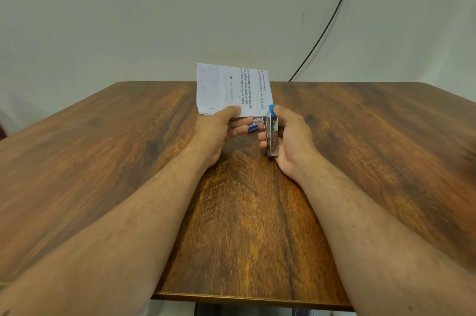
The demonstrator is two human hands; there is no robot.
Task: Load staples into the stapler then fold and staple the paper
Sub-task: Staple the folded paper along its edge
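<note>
Left hand (219, 127) pinches folded paper (233, 89); right hand (288, 135) grips stapler (272, 132) at paper's corner.

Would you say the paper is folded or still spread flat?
Folded: the paper shows doubled layered edges where the left hand pinches it.

A wooden table (128, 161) with a dark brown grain is seen, its top reaching to a pale wall (128, 19). Little can be seen lying on it: only a small blue thing (253, 128) (mostly hidden, so what it is cannot be told) shows low by the tabletop; whether it rests there cannot be told.
</note>
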